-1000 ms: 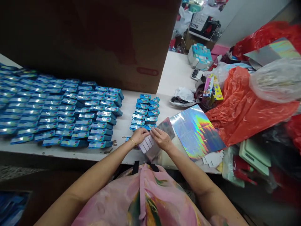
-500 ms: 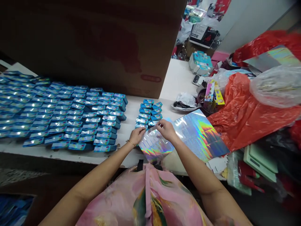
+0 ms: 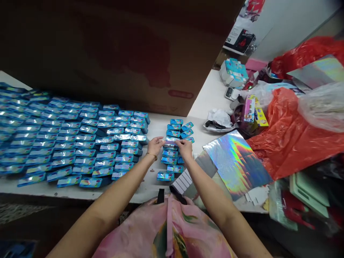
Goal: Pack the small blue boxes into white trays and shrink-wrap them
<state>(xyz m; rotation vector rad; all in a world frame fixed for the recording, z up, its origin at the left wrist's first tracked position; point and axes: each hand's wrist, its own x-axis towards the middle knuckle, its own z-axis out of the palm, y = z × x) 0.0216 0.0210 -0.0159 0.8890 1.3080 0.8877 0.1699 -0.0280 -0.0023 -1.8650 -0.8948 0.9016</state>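
My left hand (image 3: 155, 147) and my right hand (image 3: 185, 149) face each other over a small group of blue boxes (image 3: 169, 160). Stretched between their fingertips is a narrow, shiny sticker strip (image 3: 170, 143), one end pinched by each hand. It lies over or just above the top of one box; contact is hard to tell. Beside my right forearm, a sheet of stickers (image 3: 183, 182) with pale rectangles rests on the table, partly under the arm. Another holographic sheet (image 3: 236, 161) lies farther right.
Rows of similar blue boxes (image 3: 87, 152) fill the left side of the table. A large brown carton (image 3: 120, 53) stands behind. To the right are an orange-red plastic bag (image 3: 290, 132), a small white device (image 3: 231, 93), a black-and-white bundle (image 3: 219, 120) and a pale green scale-like object (image 3: 309, 193).
The sticker sheet that both hands held has gone down onto the table at the right. Both hands now hold a single strip over the boxes. The view has shifted slightly.
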